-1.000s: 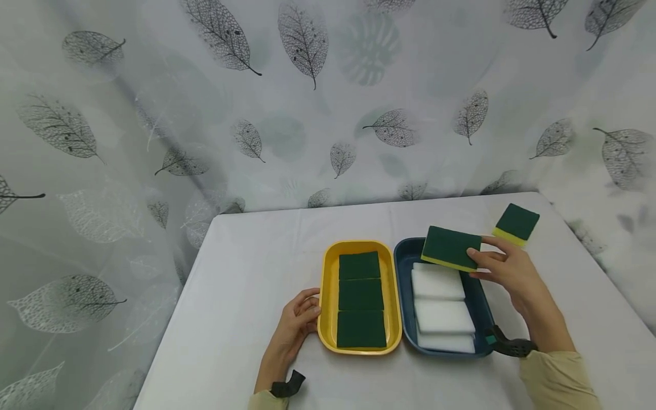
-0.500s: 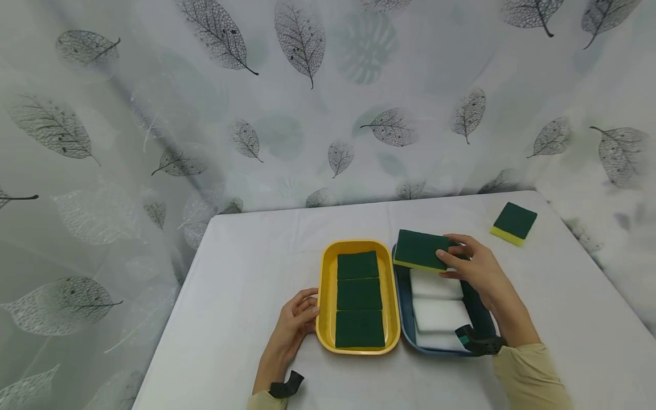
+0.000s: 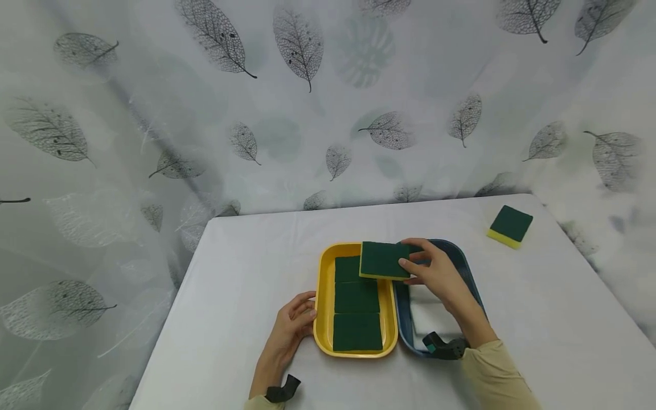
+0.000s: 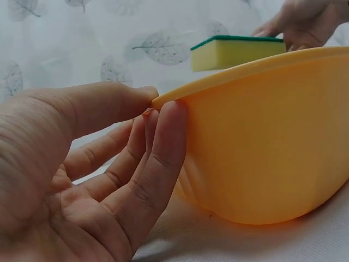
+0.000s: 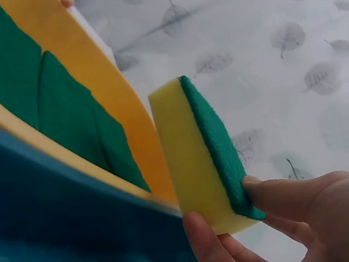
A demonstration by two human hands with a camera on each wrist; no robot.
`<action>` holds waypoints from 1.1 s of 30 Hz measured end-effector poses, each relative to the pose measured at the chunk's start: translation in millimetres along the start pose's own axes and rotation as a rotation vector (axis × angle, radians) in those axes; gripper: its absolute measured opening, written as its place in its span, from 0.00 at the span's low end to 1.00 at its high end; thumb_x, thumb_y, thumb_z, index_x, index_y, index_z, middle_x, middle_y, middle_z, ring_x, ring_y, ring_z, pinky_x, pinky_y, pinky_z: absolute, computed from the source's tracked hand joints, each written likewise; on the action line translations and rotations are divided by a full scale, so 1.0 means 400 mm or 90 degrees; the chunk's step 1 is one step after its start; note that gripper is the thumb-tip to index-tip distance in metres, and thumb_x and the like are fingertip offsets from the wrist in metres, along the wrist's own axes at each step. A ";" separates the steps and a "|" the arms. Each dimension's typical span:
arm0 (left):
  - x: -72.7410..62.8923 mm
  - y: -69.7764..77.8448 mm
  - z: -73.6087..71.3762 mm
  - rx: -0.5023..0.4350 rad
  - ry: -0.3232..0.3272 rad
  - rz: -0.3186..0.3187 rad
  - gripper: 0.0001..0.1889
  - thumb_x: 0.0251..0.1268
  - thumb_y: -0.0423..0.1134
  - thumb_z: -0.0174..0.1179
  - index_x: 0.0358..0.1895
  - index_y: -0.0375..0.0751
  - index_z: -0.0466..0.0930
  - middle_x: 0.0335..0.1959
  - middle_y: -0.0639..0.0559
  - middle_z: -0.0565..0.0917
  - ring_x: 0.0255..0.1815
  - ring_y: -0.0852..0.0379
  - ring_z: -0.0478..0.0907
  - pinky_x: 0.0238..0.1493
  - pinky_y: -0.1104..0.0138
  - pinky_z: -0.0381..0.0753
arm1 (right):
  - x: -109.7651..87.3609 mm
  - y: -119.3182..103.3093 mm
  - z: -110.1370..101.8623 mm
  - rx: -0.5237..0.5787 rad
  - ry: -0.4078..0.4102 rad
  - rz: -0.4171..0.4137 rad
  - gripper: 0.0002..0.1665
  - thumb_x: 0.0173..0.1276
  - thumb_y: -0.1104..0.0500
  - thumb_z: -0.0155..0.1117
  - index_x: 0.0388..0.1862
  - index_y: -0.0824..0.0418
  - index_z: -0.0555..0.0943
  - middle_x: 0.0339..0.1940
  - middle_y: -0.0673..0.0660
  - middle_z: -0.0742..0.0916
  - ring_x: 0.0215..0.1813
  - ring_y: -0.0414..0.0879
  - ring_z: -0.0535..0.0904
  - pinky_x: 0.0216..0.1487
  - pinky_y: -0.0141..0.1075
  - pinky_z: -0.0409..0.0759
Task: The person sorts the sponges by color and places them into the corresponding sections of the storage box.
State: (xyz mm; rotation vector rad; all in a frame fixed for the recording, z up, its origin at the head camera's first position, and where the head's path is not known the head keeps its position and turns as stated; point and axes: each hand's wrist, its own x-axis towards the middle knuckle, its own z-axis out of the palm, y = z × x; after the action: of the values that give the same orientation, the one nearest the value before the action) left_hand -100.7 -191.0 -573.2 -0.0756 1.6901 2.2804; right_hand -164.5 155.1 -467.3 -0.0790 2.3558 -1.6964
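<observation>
A green-and-yellow scouring sponge [image 3: 381, 260] is pinched at its right end by my right hand [image 3: 435, 270], green side up. It is above the far right rim of the yellow tray [image 3: 324, 336], overlapping it in the head view. Inside that tray lie 3 sponges [image 3: 357, 332] in a column, green faces up. My left hand [image 3: 291, 324] grips the tray's left rim; in the left wrist view the thumb [image 4: 117, 103] lies on the rim and the fingers touch the outer wall. The right wrist view shows the held sponge's yellow side [image 5: 188, 158].
A dark blue tray [image 3: 463, 267] stands against the yellow one's right side, partly under my right arm. White sponge blocks [image 3: 433, 316] lie in it. Another green-and-yellow sponge [image 3: 511, 225] rests at the white table's [image 3: 246, 256] far right. A leaf-patterned curtain [image 3: 287, 136] hangs behind.
My right hand has carried the held sponge leftward, from over the blue tray to over the yellow tray's far right edge. The left hand has stayed at the yellow rim.
</observation>
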 end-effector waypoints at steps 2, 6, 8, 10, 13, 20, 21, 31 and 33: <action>-0.003 0.000 -0.003 -0.001 0.003 0.001 0.26 0.74 0.31 0.60 0.72 0.33 0.68 0.47 0.48 0.84 0.39 0.56 0.85 0.41 0.66 0.90 | 0.007 -0.005 0.022 0.003 -0.011 0.000 0.35 0.78 0.56 0.64 0.80 0.56 0.66 0.70 0.75 0.72 0.59 0.63 0.83 0.51 0.47 0.91; -0.005 0.000 -0.005 -0.001 0.000 0.001 0.27 0.74 0.30 0.60 0.73 0.33 0.67 0.47 0.48 0.84 0.40 0.56 0.86 0.41 0.66 0.90 | 0.015 -0.017 0.058 -0.008 -0.027 -0.004 0.34 0.78 0.58 0.64 0.79 0.57 0.67 0.69 0.75 0.74 0.59 0.63 0.84 0.49 0.45 0.91; -0.006 -0.001 -0.007 -0.002 0.002 -0.001 0.26 0.74 0.30 0.60 0.73 0.33 0.68 0.47 0.48 0.84 0.40 0.56 0.86 0.41 0.66 0.90 | 0.017 -0.022 0.073 -0.016 -0.035 -0.007 0.33 0.78 0.59 0.64 0.78 0.58 0.67 0.69 0.75 0.74 0.60 0.64 0.84 0.49 0.44 0.91; -0.006 -0.002 -0.008 -0.002 0.004 -0.003 0.26 0.74 0.30 0.60 0.72 0.33 0.68 0.47 0.48 0.84 0.40 0.56 0.86 0.41 0.66 0.90 | 0.020 -0.025 0.085 -0.027 -0.036 -0.008 0.33 0.77 0.59 0.64 0.78 0.58 0.68 0.69 0.75 0.75 0.61 0.65 0.83 0.49 0.44 0.91; -0.005 -0.003 -0.009 0.001 0.003 -0.003 0.26 0.74 0.30 0.61 0.72 0.33 0.68 0.47 0.48 0.84 0.40 0.56 0.86 0.42 0.65 0.90 | 0.025 -0.029 0.100 -0.055 -0.028 -0.010 0.33 0.77 0.60 0.65 0.78 0.58 0.68 0.68 0.75 0.77 0.60 0.65 0.85 0.47 0.45 0.91; -0.004 0.002 -0.007 0.004 0.002 0.003 0.27 0.73 0.32 0.62 0.72 0.34 0.69 0.47 0.49 0.84 0.39 0.56 0.85 0.41 0.66 0.90 | 0.037 -0.039 0.126 -0.133 0.004 -0.018 0.33 0.76 0.58 0.66 0.77 0.60 0.70 0.71 0.72 0.77 0.52 0.58 0.88 0.43 0.44 0.91; -0.004 0.002 -0.007 0.002 0.002 0.003 0.27 0.73 0.32 0.62 0.72 0.34 0.69 0.47 0.49 0.84 0.39 0.56 0.85 0.41 0.66 0.90 | 0.038 -0.039 0.130 -0.138 0.006 -0.019 0.33 0.76 0.59 0.66 0.77 0.61 0.70 0.71 0.71 0.76 0.51 0.58 0.88 0.43 0.43 0.91; -0.003 0.000 -0.007 -0.001 0.000 0.006 0.27 0.73 0.30 0.61 0.72 0.33 0.68 0.47 0.48 0.84 0.38 0.57 0.85 0.40 0.66 0.90 | 0.039 -0.047 0.172 -0.173 0.008 -0.041 0.32 0.76 0.61 0.65 0.75 0.67 0.70 0.71 0.72 0.76 0.36 0.47 0.88 0.37 0.40 0.90; -0.002 -0.001 -0.007 0.000 -0.001 0.006 0.27 0.73 0.30 0.61 0.72 0.33 0.68 0.47 0.48 0.84 0.37 0.57 0.85 0.39 0.66 0.90 | 0.041 -0.048 0.179 -0.190 0.018 -0.045 0.32 0.75 0.61 0.66 0.74 0.67 0.70 0.70 0.71 0.77 0.33 0.45 0.86 0.35 0.38 0.89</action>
State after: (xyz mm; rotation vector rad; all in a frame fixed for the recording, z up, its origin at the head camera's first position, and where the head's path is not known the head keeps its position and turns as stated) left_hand -100.2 -193.7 -574.1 -0.0660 1.6941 2.2873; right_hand -166.2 79.4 -473.4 -0.1937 2.6384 -1.3694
